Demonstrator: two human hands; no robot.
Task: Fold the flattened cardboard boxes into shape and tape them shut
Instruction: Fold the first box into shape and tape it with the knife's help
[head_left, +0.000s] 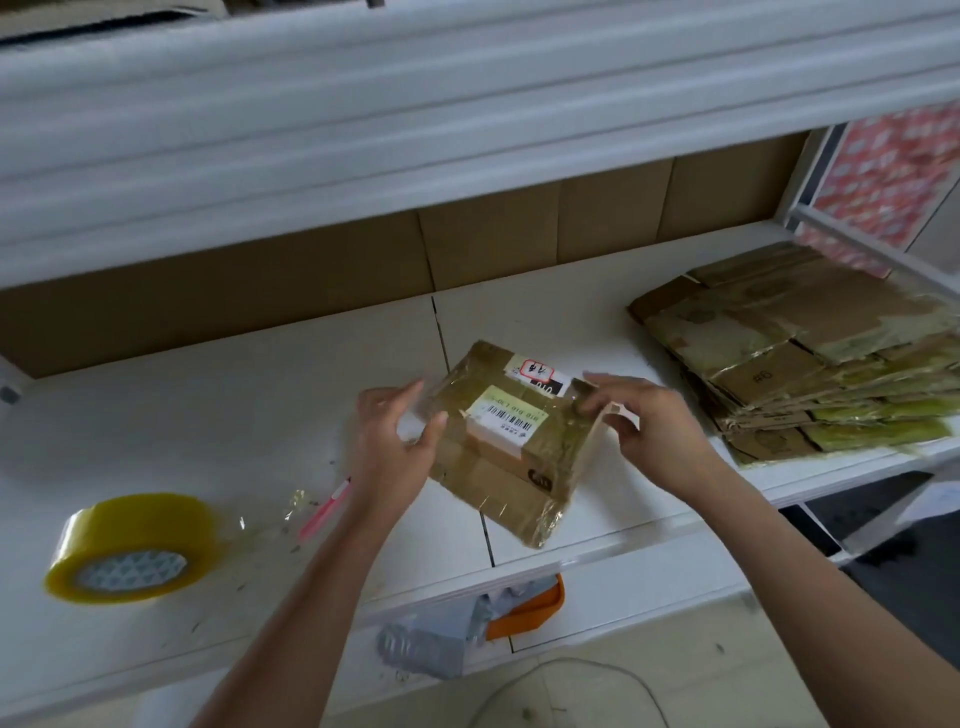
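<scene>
- While the left hand (400, 431) grips the left end of the box (511, 441), its thumb lies on the taped top and its fingers curl behind the far-left edge.
- At the opposite end the right hand (641, 426) pinches the box's right edge, fingers curled over a strip of clear tape there.
- Between both hands the box is tilted, its near corner reaching toward the shelf's front edge; whether that corner touches the shelf (218, 415) cannot be told.
- On top of the box sits a white barcode label (506, 418), with a red-and-white sticker (537, 371) near the far edge.
- Glossy tape covers most of the cardboard, wrinkled along the near-right edge.
- To the left of the left forearm, a pink pen-like tool (324, 509) lies on the shelf, beside scraps of clear tape.
- Farther left, a yellow tape roll (130, 551) lies flat, well apart from the box.
- Bare white surface stretches between roll and box, and behind the box up to the brown cardboard back wall (493, 244).
- On the right, a stack of flat boxes (810, 353) fans out, its near-left corner close to the right hand.
- Overhead, an upper shelf (363, 130) closes the space above.
- Below the front edge hang a grey bag (441, 634) and an orange handle (530, 613).
</scene>
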